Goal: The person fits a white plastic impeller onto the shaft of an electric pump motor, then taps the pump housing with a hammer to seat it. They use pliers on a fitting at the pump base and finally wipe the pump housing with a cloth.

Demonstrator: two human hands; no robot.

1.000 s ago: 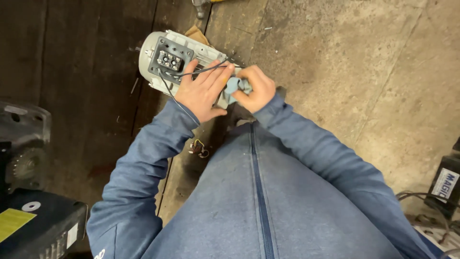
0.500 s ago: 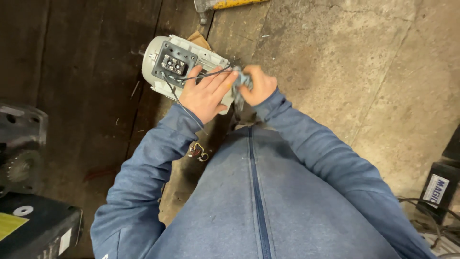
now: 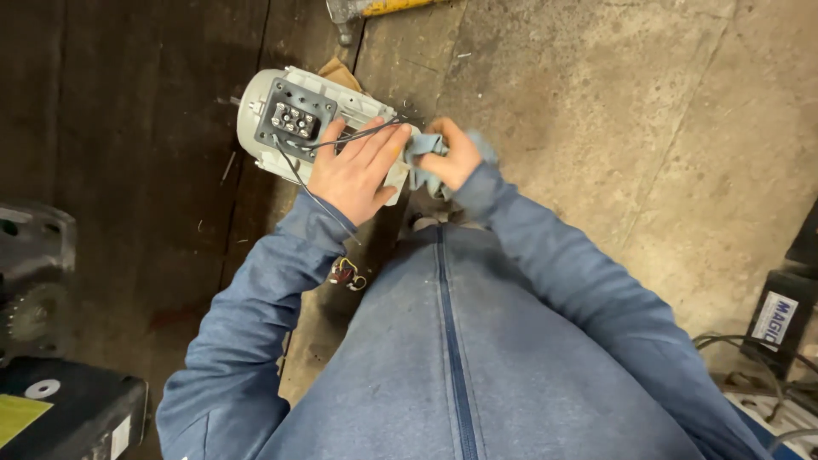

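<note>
- Motor (image 3: 294, 128), pale grey and lying on its side on the floor (image 3: 613, 128), sits straight in front of us with its open terminal box (image 3: 294, 119) facing up; our left hand (image 3: 354, 170) lies flat and open across its body, fingers spread, steadying rather than gripping it.
- Our right hand (image 3: 452, 158) is closed around a bunched blue rag (image 3: 422, 162), pressed against the near end of the motor.
- We judge the thin dark wires (image 3: 341, 140) the main risk: they run loose from the terminal box under our left fingers, so a hard wipe could snag the rag on them and pull a lead off its post.
- The motor is round, and with only a flat palm on it, a sideways push from the rag may roll it.
- The small bundle of coloured wires (image 3: 345, 273) on the floor near our left sleeve could be dragged or knelt on.
- A hammer (image 3: 375, 10) lies beyond the motor, well apart.
</note>
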